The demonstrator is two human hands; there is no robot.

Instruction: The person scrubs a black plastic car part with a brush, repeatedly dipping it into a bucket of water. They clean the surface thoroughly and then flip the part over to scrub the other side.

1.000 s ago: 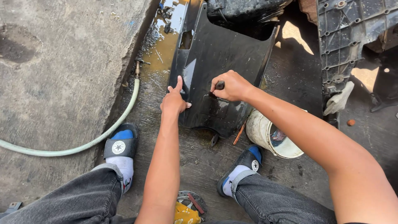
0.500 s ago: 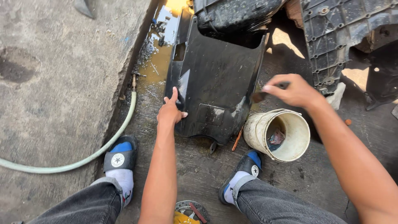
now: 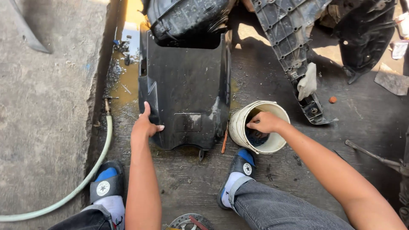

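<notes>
Left hand (image 3: 147,126) rests flat on the near-left edge of a black plastic body panel (image 3: 187,98), thumb up along the edge, fingers spread onto the face; palm down, not gripping, nothing held. The panel lies flat on wet concrete in the centre, running from near to far; its far end is tucked under another black moulded part (image 3: 187,21) whose top is cut off by the frame. Right hand (image 3: 263,122) sits at the mouth of a dirty white bucket (image 3: 238,127) just right of the panel's near-right corner; fingers curled down over the rim into the opening, fingertips hidden inside, so cannot tell if they hold anything. Bucket contents are dark with something bluish, not identifiable. A thin reddish-brown stick-like item (image 3: 224,142) lies between panel and bucket; kind unclear. Far right: a grey ribbed plastic panel (image 3: 289,47) with a pale rag (image 3: 307,81) draped on it, and another black part (image 3: 366,38) partly out of frame. Left side: a pale green hose (image 3: 91,174) runs along the edge of a raised concrete slab (image 3: 47,106), next to a puddle of brownish water (image 3: 125,85). Near edge: feet in blue-and-black slides (image 3: 106,185) with white socks, and a round metal disc (image 3: 187,222) cut off by the bottom edge, not identifiable.
</notes>
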